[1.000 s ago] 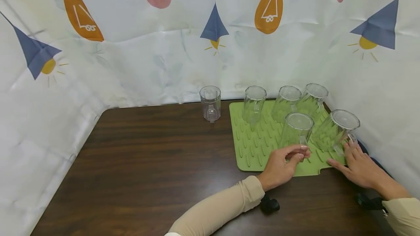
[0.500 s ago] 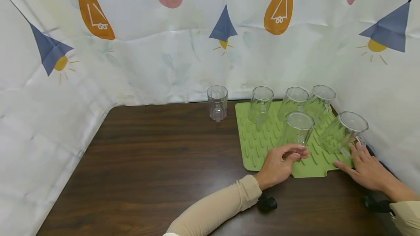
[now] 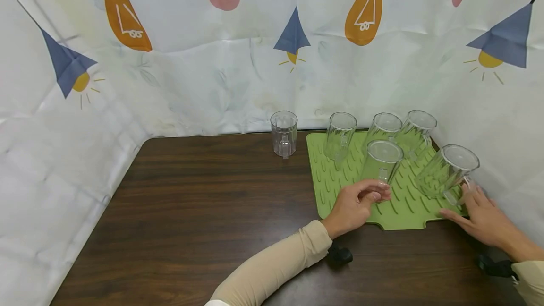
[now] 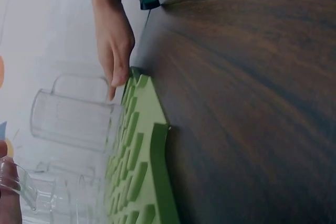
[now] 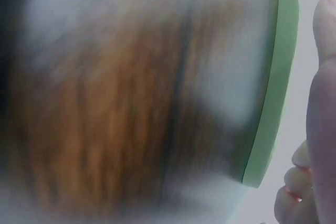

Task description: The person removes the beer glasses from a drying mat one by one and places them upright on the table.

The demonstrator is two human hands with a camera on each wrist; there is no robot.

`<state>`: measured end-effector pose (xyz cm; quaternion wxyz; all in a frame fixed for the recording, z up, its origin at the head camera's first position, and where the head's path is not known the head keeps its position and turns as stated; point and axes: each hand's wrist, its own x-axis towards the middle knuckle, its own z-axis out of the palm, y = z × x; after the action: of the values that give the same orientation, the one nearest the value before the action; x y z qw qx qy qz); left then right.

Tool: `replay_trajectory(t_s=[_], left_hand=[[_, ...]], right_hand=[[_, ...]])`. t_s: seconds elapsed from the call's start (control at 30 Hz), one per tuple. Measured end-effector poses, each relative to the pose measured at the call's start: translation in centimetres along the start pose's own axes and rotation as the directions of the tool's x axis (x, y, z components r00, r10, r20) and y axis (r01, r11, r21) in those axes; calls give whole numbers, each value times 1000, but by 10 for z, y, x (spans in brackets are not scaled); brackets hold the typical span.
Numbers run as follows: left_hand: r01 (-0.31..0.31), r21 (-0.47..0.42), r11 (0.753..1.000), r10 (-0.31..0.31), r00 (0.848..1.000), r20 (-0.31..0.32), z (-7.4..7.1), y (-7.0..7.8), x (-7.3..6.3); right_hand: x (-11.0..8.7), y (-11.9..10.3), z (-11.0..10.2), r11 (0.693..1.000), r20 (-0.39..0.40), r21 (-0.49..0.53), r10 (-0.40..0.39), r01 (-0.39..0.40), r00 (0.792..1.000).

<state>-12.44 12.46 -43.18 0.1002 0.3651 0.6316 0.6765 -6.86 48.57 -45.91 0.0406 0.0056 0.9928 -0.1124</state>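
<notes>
L hand (image 3: 353,206) pinches mug (image 3: 379,163) by handle (image 3: 383,174).
Mug just beyond L hand, over mat (image 3: 405,218); R hand (image 3: 486,221), fingers extended, at mat edge, 2nd mug (image 3: 442,174) just beyond it.

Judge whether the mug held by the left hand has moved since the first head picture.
Yes: the mug went towards picture left, judged against the green mat.

Right of centre, four glass mugs (image 3: 439,174) stand on a drying mat (image 3: 325,188); a fifth mug (image 3: 380,159) is in the left hand (image 3: 352,204); a sixth mug (image 3: 284,131) stands left of the mat.
</notes>
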Motion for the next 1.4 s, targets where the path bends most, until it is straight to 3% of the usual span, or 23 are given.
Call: replay_trajectory(t_s=[0.17, 0.27, 0.57, 0.67, 0.77, 0.93, 1.07, 1.23, 1.4], left_hand=[[-17, 27, 999, 17, 1000, -4, -8, 3, 1], [-21, 25, 999, 21, 1000, -8, -11, 5, 1], [-51, 85, 995, 52, 999, -11, -15, 9, -1], [-54, 100, 994, 55, 998, -7, -16, 10, -1], [-61, 114, 992, 61, 998, 0, -18, 11, -2], [-103, 147, 984, 103, 995, 9, -21, 13, -1], [-116, 178, 977, 116, 993, 12, -23, 15, -1], [-118, 196, 973, 117, 993, 15, -25, 20, -2], [-130, 240, 962, 131, 991, 10, -28, 22, -2]], right_hand=[[-5, 2, 4, 997, -145, -5, -72, 72, 987], [-9, 1, 3, 995, -189, 20, -89, 95, 978], [-17, -6, -15, 990, -229, 125, -40, 71, 973], [-18, -10, -23, 991, -280, 128, -11, 49, 960], [-18, -13, -31, 990, -370, 134, 9, 44, 929], [-16, -21, -44, 990, -533, 127, 14, 64, 846], [-11, -30, -53, 981, -616, 155, 7, 113, 788], [-6, -44, -64, 958, -677, 221, 16, 182, 735], [-2, -56, -76, 947, -715, 219, -9, 236, 699]])
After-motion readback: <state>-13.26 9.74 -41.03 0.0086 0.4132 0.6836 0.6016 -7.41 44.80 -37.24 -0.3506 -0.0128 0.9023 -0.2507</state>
